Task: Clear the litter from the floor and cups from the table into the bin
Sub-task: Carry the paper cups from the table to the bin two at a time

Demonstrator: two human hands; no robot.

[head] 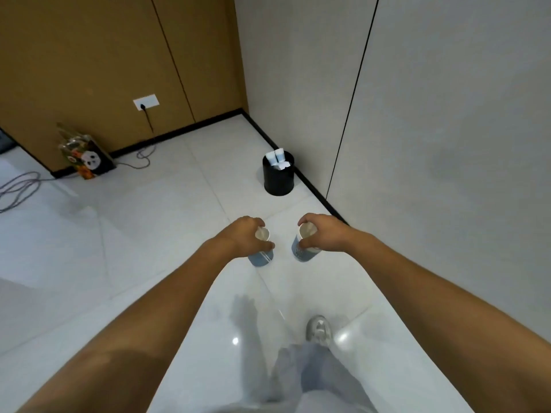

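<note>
Cups are in both your hands: left hand grips one cup, right hand grips another cup. Black bin stands at twelve o'clock by the wall.

My left hand covers most of the upper wall of its paper cup, so I cannot read the print there. My right hand hides the near side of the other cup in the same way. Ahead of both hands, the things inside the black bin are too small to tell exactly. Below my hands, my trouser leg and shoe are blurred. Far left of my left hand, the cable is cut by the edge
</note>
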